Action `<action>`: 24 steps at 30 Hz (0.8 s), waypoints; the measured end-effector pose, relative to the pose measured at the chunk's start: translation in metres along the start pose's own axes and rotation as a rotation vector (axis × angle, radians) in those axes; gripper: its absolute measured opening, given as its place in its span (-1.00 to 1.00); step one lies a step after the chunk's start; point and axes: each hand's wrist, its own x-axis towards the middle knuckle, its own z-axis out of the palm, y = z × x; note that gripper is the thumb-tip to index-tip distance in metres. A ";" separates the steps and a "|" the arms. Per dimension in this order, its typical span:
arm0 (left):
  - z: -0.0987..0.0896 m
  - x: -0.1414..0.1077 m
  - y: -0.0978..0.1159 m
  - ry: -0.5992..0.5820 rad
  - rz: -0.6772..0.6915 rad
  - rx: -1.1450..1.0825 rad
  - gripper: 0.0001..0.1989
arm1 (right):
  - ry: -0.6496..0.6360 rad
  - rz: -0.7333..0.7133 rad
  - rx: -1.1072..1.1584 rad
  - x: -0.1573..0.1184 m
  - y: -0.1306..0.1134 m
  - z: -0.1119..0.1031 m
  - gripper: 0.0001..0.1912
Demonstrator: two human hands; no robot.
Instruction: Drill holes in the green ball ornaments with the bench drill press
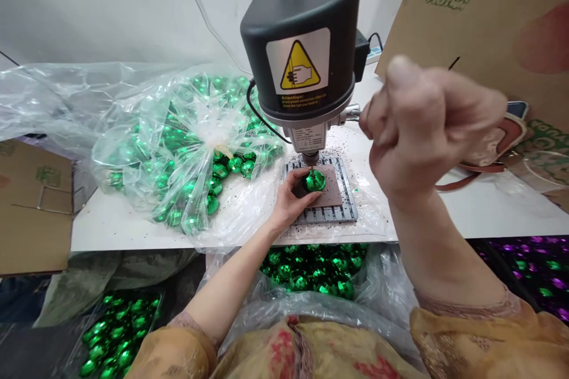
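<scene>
Faceted green ball (315,180) on brown pad (332,190)

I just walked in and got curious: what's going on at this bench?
A person is working at a benchtop drill press. Their left hand holds a shiny green faceted ball on a brown pad beneath the machine, while their right hand is closed around the metal side lever. More green balls lie in a clear plastic bag beside it, with dark specks scattered around.

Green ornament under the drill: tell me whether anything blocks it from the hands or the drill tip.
Nothing visible: the left hand touches the green ornament, the drill tip above it is unobstructed, and open air separates it from the raised right hand.
</scene>
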 end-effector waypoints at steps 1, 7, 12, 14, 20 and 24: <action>0.000 0.000 0.000 0.002 -0.003 0.002 -0.44 | -0.001 0.013 0.034 0.009 -0.001 0.006 -0.48; -0.005 -0.015 0.009 0.089 0.074 0.095 -0.55 | -0.054 0.162 0.134 0.031 0.001 0.016 -0.49; -0.020 -0.067 0.037 -0.154 0.337 0.340 -0.63 | -0.041 0.139 0.140 0.029 0.002 0.013 -0.48; -0.026 -0.095 0.044 -0.395 0.490 0.529 -0.69 | -0.040 0.132 0.124 0.028 0.003 0.013 -0.47; -0.056 -0.127 0.039 -0.564 0.742 0.746 -0.78 | -0.022 0.100 0.068 0.026 0.005 0.011 -0.53; -0.099 -0.067 0.028 0.125 0.395 0.633 -0.87 | -0.004 0.092 0.079 0.025 0.008 0.009 -0.54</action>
